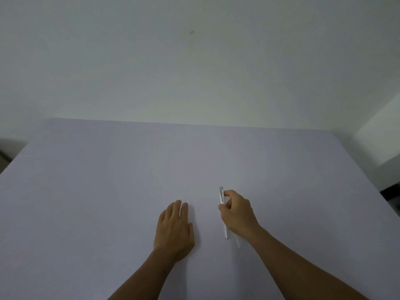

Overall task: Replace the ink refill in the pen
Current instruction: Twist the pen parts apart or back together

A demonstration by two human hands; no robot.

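A white pen point(221, 195) lies lengthwise on the pale lilac table point(108, 180), its clip end pointing away from me and its metal tip towards me. My right hand point(238, 213) is closed around the middle of the pen, thumb and fingers pinching it. A thin white rod, perhaps a refill point(236, 240), pokes out from under the same hand beside the pen tip. My left hand point(174, 228) rests flat on the table to the left, palm down, fingers together, holding nothing.
The table's far edge meets a plain white wall point(194, 61). A white block point(378, 137) stands off the table's right edge, and dark floor shows past the left edge.
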